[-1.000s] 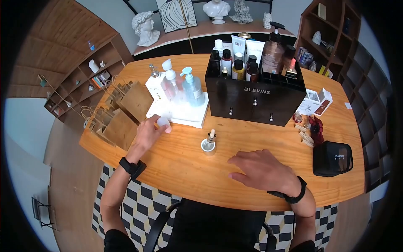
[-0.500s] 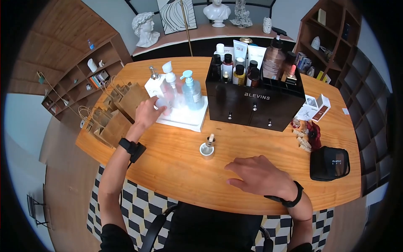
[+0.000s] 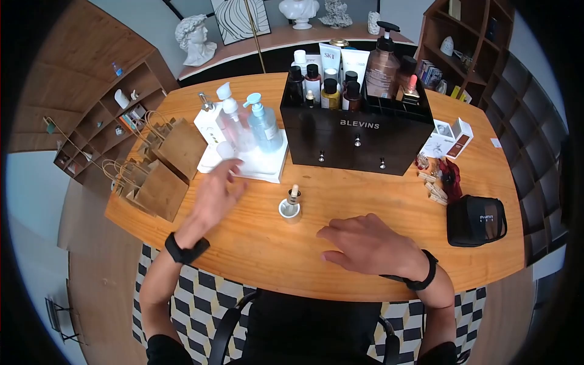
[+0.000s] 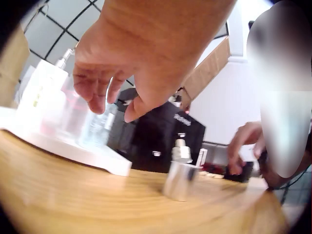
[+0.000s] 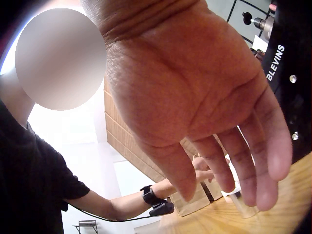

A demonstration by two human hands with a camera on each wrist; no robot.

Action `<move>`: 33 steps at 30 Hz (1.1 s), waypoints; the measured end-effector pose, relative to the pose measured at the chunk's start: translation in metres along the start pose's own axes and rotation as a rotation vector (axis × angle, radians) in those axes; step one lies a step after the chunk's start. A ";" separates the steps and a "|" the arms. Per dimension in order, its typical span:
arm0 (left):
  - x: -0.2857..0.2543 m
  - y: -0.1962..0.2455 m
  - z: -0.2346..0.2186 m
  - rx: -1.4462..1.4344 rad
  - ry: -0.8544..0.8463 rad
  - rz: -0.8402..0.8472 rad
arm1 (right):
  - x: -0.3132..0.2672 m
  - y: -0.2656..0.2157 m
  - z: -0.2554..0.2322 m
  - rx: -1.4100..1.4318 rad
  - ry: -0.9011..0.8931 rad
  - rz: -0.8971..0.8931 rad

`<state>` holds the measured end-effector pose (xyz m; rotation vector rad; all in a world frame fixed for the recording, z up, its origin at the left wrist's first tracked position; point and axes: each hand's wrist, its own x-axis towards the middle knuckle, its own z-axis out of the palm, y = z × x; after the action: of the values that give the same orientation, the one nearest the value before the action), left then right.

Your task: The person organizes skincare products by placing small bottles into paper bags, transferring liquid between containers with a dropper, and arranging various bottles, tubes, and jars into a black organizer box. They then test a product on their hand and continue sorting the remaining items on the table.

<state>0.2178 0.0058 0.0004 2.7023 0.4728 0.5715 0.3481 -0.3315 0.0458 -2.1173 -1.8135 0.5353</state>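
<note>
My left hand [image 3: 215,193] hovers at the near edge of the white tray [image 3: 264,170], fingers parted and empty. Just beyond its fingertips a small round white item [image 3: 225,149] rests on the tray, before the pump bottles. In the left wrist view the left hand [image 4: 131,68] hangs above the table, thumb apart from the bent fingers. A silvery cup [image 3: 290,211] with a dropper-topped bottle [image 3: 294,193] in it stands between the hands. My right hand [image 3: 368,245] is held over the table with nothing in it; the right wrist view shows its palm [image 5: 195,87] and loose fingers.
A black BLEVINS organizer [image 3: 356,143] full of bottles stands behind the cup. Paper bags [image 3: 161,191] are at the left. On the right lie a black pouch [image 3: 476,221], a dark red item [image 3: 450,179] and small boxes [image 3: 459,139].
My left hand set the small round white item on the tray, let it go and drew back toward me. The right hand stays in nearly the same place.
</note>
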 end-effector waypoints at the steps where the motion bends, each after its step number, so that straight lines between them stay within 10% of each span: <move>1: -0.009 0.014 0.003 -0.155 -0.136 0.007 | 0.001 -0.001 -0.002 0.000 -0.002 0.002; 12: -0.034 0.085 0.038 -0.001 -0.214 0.136 | 0.000 -0.005 -0.006 -0.001 -0.034 0.012; 33: 0.013 0.043 0.011 -0.132 -0.074 0.052 | 0.001 -0.003 0.001 0.000 -0.004 -0.014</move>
<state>0.2442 -0.0300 0.0119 2.6053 0.3340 0.4960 0.3450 -0.3303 0.0466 -2.1032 -1.8289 0.5371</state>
